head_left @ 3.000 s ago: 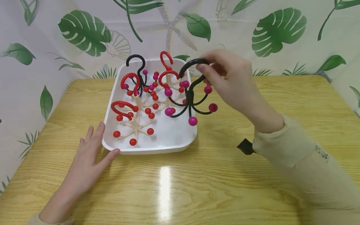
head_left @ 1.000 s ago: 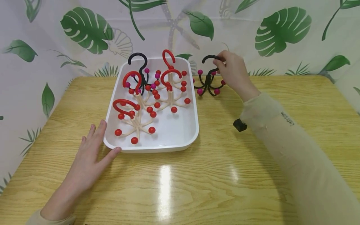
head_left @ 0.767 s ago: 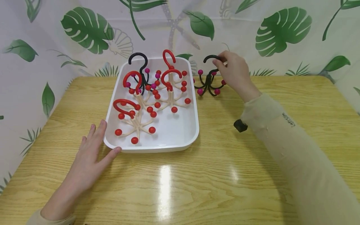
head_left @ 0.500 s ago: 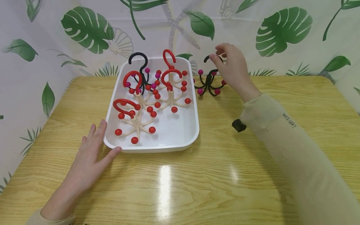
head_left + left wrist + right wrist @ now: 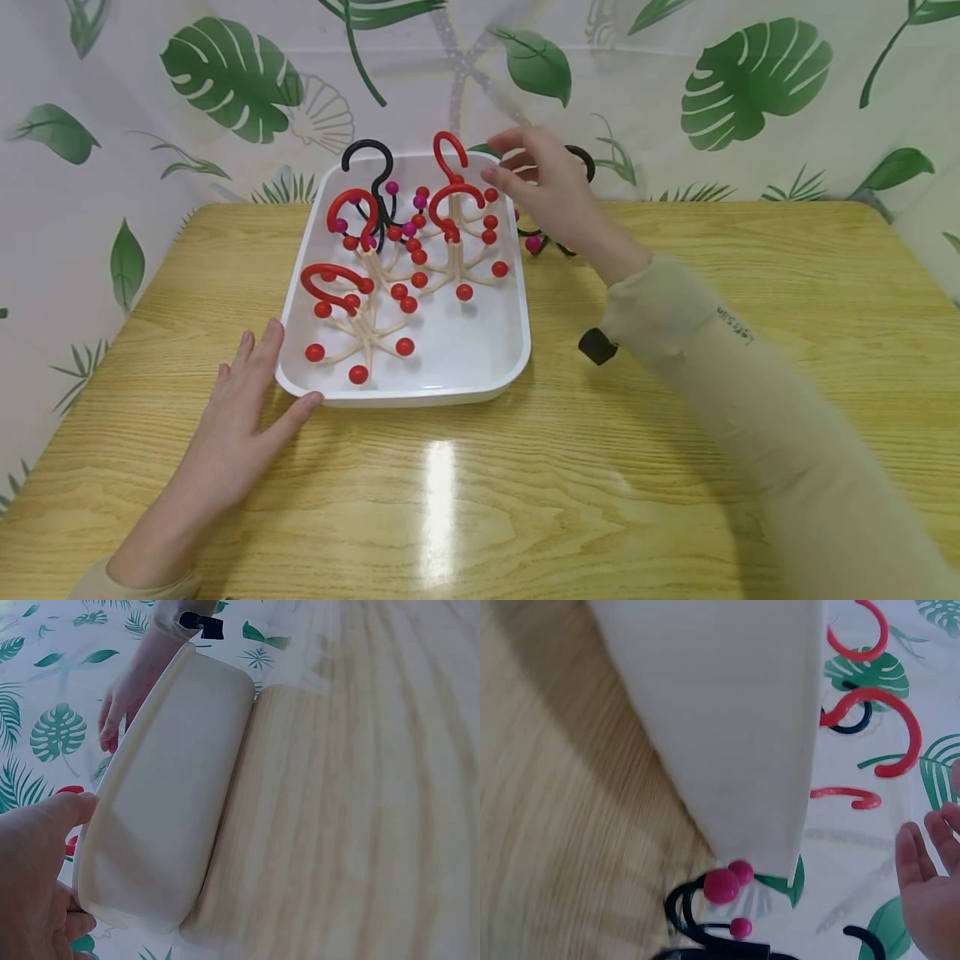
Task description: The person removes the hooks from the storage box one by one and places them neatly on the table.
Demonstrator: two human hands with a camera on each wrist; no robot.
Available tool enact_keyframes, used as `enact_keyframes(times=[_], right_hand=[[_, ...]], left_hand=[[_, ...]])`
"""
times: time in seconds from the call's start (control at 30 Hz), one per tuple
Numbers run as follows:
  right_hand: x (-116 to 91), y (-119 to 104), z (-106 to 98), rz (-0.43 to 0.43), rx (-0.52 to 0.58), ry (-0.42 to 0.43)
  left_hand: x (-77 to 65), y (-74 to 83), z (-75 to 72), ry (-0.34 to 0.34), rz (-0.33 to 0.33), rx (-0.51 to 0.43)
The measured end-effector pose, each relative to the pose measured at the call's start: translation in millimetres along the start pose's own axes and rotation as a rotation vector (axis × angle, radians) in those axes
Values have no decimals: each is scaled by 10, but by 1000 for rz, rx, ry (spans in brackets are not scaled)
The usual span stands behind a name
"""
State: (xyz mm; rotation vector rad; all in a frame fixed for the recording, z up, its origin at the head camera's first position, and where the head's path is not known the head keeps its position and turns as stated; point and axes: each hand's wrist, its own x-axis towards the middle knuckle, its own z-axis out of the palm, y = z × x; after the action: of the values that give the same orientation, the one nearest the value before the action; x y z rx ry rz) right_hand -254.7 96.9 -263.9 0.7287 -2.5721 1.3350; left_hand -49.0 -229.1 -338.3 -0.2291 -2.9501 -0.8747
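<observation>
My left hand (image 5: 236,417) lies at the near left corner of a white plastic tray (image 5: 405,400), fingers spread, fingertips and thumb touching the rim. Inside the tray stand several beige multi-arm hangers with red hooks and red ball tips, among them a front one (image 5: 365,333) and a rear right one (image 5: 454,258). A black multi-arm hanger (image 5: 383,212) with magenta balls is also inside, at the back left. Above the tray's far right corner, my right hand (image 5: 551,187) holds nothing, fingers loosely bent near a red hook (image 5: 450,154). Partly hidden behind it, another black hanger (image 5: 727,945) stands on the table beside the tray.
The wooden table (image 5: 712,333) extends around the tray. A pale cloth (image 5: 630,75) printed with green leaves hangs behind its far edge. Strapped at my right wrist is a small black block (image 5: 597,346).
My right hand carried a black hanger from over the tray to the table right of it, let go, then moved left toward the rear red hooks. My left hand stayed at the tray corner.
</observation>
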Motion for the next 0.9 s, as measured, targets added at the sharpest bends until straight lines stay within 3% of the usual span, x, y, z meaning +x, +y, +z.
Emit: enact_keyframes(times=[0.13,0.33,0.67,0.9], right_hand=[[14,-33,104,75,87,-82],[23,-34,237,93,103,-132],[21,-60,308,26,34,-90],[0,-86,329,27,100,-57]], left_hand=[[-1,0,0,0,1,-1],[-2,-9,0,8,10,4],[-2,-18,3,12,14,-4],[-5,-24,7,11,12,-3]])
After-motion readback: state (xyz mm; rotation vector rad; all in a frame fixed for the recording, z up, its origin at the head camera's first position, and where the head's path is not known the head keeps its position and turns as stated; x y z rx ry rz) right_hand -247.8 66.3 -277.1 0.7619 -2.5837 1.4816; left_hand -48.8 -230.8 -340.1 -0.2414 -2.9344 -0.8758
